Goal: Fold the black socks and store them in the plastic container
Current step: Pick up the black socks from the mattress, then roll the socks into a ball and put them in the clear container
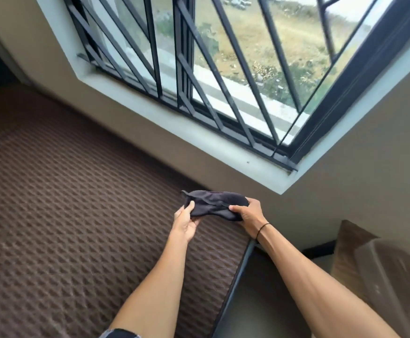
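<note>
A black sock is stretched flat between my two hands, held in the air above the far right corner of a brown patterned mattress. My left hand pinches its left end with thumb on top. Gripping the right end is my right hand, which has a thin black band on the wrist. A translucent plastic container shows blurred at the lower right, beside the bed.
A barred window with a pale sill fills the wall ahead. Beige walls meet at a corner on the right. A dark bed frame edge runs along the mattress's right side, with a brown cushion-like shape near the container.
</note>
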